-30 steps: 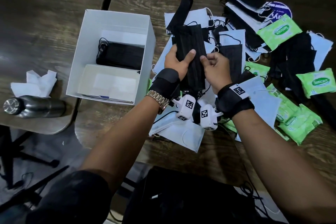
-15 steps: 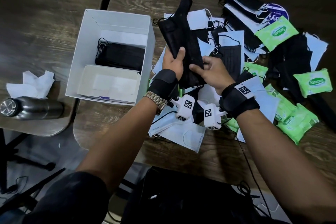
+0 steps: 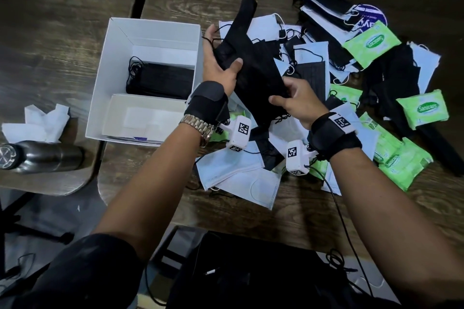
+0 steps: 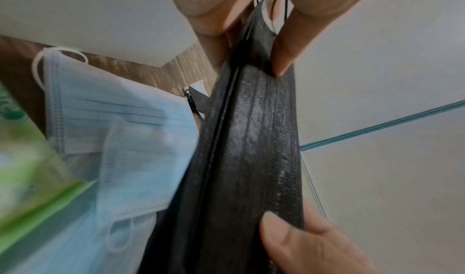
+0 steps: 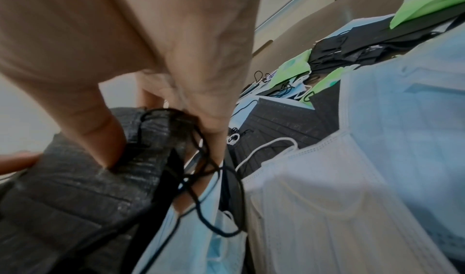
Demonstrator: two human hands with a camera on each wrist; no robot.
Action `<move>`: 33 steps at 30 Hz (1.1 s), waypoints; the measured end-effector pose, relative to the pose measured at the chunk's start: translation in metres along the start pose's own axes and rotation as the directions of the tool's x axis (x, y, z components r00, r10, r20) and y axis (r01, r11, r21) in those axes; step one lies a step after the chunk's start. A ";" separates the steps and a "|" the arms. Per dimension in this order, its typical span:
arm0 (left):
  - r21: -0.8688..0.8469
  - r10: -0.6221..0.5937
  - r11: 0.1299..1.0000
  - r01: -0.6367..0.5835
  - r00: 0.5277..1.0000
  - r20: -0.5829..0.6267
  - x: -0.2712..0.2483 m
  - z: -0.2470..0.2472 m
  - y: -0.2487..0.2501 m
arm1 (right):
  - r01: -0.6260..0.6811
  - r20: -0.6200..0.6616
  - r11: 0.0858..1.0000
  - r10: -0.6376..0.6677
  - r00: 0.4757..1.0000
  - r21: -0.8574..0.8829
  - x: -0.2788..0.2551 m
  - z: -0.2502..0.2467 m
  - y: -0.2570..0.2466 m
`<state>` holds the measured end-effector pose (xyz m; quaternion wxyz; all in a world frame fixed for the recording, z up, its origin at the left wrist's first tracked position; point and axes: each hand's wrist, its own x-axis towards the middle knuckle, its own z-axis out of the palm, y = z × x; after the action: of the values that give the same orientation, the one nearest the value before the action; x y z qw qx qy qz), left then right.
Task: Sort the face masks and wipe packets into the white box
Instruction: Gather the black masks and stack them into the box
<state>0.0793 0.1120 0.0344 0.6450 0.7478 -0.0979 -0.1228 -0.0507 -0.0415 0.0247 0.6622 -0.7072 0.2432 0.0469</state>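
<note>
Hands point(image 3: 258, 85) round pleated black masks point(image 3: 253, 75)

The white box point(image 3: 150, 32) stands open-topped, its near compartment bare; loose masks point(image 3: 238, 173) crowd its right side.

I log: dark wood-grain tabletop point(image 3: 288, 213); crumpled white tissue point(image 3: 37, 123) at left; dull steel cylindrical bottle point(image 3: 40, 155) lying just near of it; black bag point(image 3: 251, 271) at near edge.

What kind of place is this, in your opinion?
Probably an indoor work or recording space, not a shop: a dark wooden table with a pile of face masks, green wipe packets, a white box.
</note>
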 end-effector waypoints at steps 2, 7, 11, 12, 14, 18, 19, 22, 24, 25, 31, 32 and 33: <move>0.012 0.019 1.000 -0.020 1.000 0.012 0.004 -0.002 0.000 | -0.014 0.031 0.999 0.013 0.999 0.043 -0.002 -0.005 0.003; -0.072 -0.088 0.993 0.088 0.996 0.005 0.000 0.006 -0.005 | -0.135 0.007 0.908 0.144 0.990 0.396 -0.020 -0.009 0.015; -0.110 -0.142 0.984 0.142 0.990 0.005 -0.007 0.016 -0.005 | -0.117 -0.089 0.791 0.212 0.973 0.601 -0.026 -0.001 0.026; -0.131 -0.182 0.974 0.184 0.983 0.026 -0.008 0.018 -0.006 | -0.084 -0.142 0.749 0.232 0.962 0.657 -0.025 -0.002 0.027; -0.187 -0.278 0.937 0.294 0.955 0.105 -0.012 0.021 -0.006 | -0.023 -0.232 0.700 0.268 0.935 0.714 -0.025 -0.008 0.027; -0.080 -0.393 0.904 0.421 0.889 0.236 -0.016 0.026 -0.002 | -0.029 -0.255 0.788 0.234 0.938 0.615 -0.025 -0.026 0.030; -0.071 -0.392 0.906 0.417 0.891 0.229 -0.017 0.027 -0.002 | -0.033 -0.242 0.811 0.212 0.947 0.584 -0.026 -0.030 0.031; -0.137 -0.367 0.912 0.387 0.918 0.150 -0.017 0.026 -0.003 | -0.029 -0.203 0.865 0.150 0.968 0.501 -0.031 -0.039 0.032; -0.083 -0.356 0.922 0.378 0.912 0.205 -0.019 0.028 -0.004 | -0.037 -0.183 0.900 0.128 0.975 0.434 -0.034 -0.041 0.032; -0.038 -0.353 0.926 0.375 0.900 0.256 -0.022 0.030 -0.005 | -0.040 -0.183 0.918 0.122 0.975 0.394 -0.035 -0.041 0.032; 0.150 -0.354 0.935 0.321 0.848 0.393 -0.035 0.037 -0.018 | -0.104 -0.162 0.968 0.144 0.976 0.230 -0.037 -0.045 0.034; 0.201 -0.356 0.933 0.297 0.840 0.409 -0.035 0.037 -0.020 | -0.108 -0.189 0.970 0.150 0.970 0.216 -0.036 -0.047 0.037; 0.252 -0.357 0.929 0.271 0.836 0.416 -0.036 0.037 -0.022 | -0.111 -0.215 0.972 0.156 0.964 0.208 -0.036 -0.049 0.040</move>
<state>0.0337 0.0913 0.0094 0.5035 0.7599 -0.1327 -0.3892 -0.1108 -0.0785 0.0077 0.6908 -0.6217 0.3688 -0.0143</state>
